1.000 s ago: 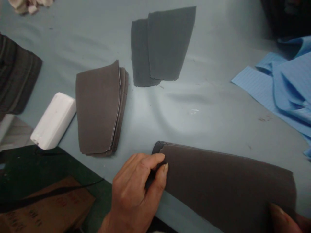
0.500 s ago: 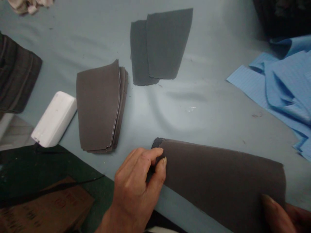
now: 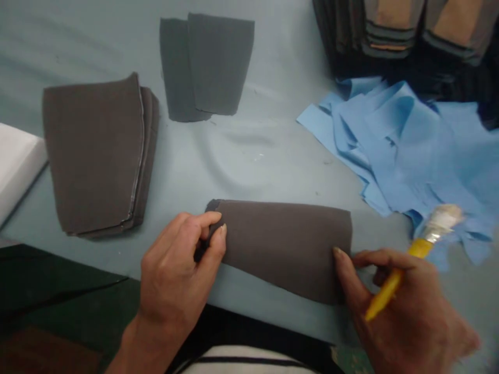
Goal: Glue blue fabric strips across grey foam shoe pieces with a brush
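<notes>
A dark brown fabric piece [image 3: 280, 244] lies at the table's near edge, its narrow end to the left. My left hand [image 3: 179, 265] pinches that end between thumb and index finger, where a darker layer peeks out behind. At the wide end, my right hand [image 3: 409, 311] grips the edge with thumb and index finger. Tucked in the same hand is a paintbrush [image 3: 397, 285] with a yellow handle, its pale bristles pointing up and right. A stack of similar brown pieces [image 3: 93, 156] sits to the left. Two grey-green pieces [image 3: 222, 65] overlap farther back.
Crumpled light-blue cloth strips [image 3: 401, 135] spread over the right side. Behind them stand dark stacked pieces [image 3: 390, 47] with tan patches. A white box-shaped object [image 3: 17, 166] is cut off at the left edge. The table's near edge [image 3: 78, 254] slants down to the right.
The view has swung right, bringing the paintbrush and tan-patched stacks into sight. Both hands still hold the brown piece, which now appears flatter and lower on the table.
</notes>
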The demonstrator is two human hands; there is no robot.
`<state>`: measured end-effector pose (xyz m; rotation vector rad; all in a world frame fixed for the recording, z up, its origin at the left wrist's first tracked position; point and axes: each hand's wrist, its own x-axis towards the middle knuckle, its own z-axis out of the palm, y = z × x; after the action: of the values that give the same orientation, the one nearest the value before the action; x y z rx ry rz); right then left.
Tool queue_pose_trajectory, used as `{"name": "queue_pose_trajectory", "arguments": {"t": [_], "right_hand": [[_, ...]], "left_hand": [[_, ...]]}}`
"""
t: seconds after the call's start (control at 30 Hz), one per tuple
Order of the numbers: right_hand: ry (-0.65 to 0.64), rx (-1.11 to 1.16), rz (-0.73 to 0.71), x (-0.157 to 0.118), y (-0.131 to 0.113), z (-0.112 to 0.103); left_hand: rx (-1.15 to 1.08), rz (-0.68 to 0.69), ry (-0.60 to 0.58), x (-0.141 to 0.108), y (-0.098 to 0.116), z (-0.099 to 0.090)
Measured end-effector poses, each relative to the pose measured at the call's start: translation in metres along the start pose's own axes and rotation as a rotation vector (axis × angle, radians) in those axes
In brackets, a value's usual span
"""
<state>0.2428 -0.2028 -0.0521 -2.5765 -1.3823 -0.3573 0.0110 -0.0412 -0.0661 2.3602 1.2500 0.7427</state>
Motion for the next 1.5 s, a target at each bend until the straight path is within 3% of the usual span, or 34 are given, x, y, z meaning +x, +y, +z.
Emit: {"name": "queue_pose_trajectory", "arguments": {"t": [0.13,0.3,0.4,0.57,0.73,0.9,1.03,1.13,1.27,1.5], "right_hand": [[0.134,-0.085,-0.209,0.006,-0.016,-0.004],[0.211,0.154,-0.390,0.012,-0.034,-0.004],[0.184,0.306,-0.455,0.013,-0.043,0.003],[0.157,0.342,-0.462,0.013,-0.043,0.020],[0.183,0.309,-0.473,0.014,-0.041,0.023],[0.200,0.311,-0.474,0.014,-0.043,0.024],[0.226,0.293,-0.471,0.013,-0.042,0.024],[0.237,0.282,-0.480,0.013,-0.041,0.024],[0.258,0.290,-0.483,0.015,-0.041,0.024],[0.224,0.322,-0.452,0.014,-0.042,0.025]], "left_hand": [[0.000,-0.024,-0.017,-0.001,0.000,0.000],[-0.008,0.009,-0.003,-0.001,-0.001,0.004],[-0.009,0.025,0.011,0.000,-0.003,0.005],[-0.024,0.020,0.029,-0.001,-0.004,0.005],[0.015,0.057,0.070,0.000,-0.006,0.003],[0.109,0.157,0.118,0.001,0.016,-0.003],[0.124,0.380,-0.023,0.006,0.046,0.012],[0.163,0.442,-0.170,0.011,0.054,0.034],[0.242,0.395,-0.224,0.011,0.046,0.047],[0.330,0.376,-0.187,0.004,0.031,0.036]]}}
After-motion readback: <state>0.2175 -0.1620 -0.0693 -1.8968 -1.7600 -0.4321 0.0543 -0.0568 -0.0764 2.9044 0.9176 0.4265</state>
